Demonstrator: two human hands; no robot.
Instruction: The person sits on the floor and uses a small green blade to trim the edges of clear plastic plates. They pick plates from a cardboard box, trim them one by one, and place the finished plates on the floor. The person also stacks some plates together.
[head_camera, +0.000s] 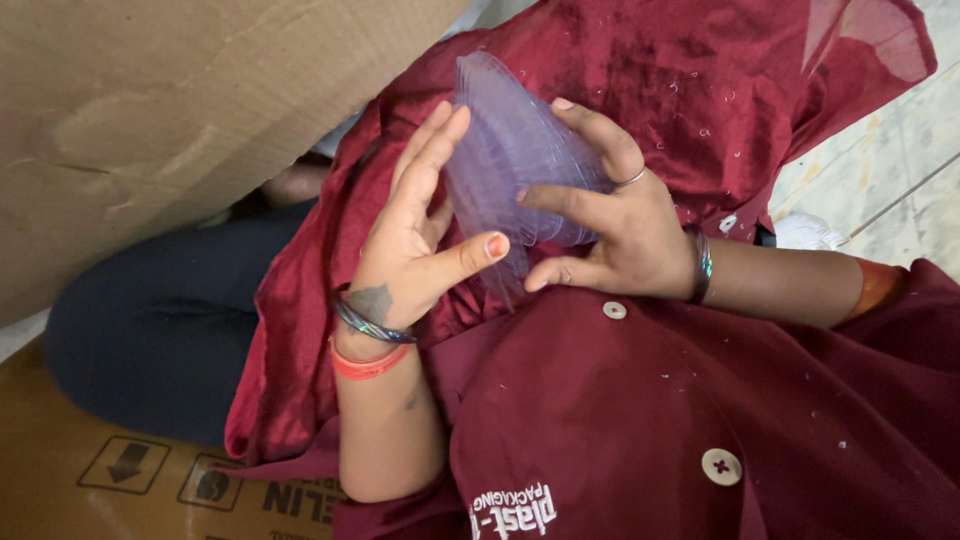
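Note:
A stack of thin, clear plastic lids (510, 150) is held upright over my lap between both hands. My left hand (415, 235) lies flat against the stack's left side, fingers straight, thumb pressing on the lower edge. My right hand (610, 215) grips the stack from the right, fingers curled over its rim; a ring sits on one finger. Both wrists carry bangles.
A large cardboard box (150, 110) stands at the upper left, and flattened cardboard (120, 470) lies under me at the lower left. Maroon cloth (700, 70) covers my lap. Pale floor (890, 170) shows at the right.

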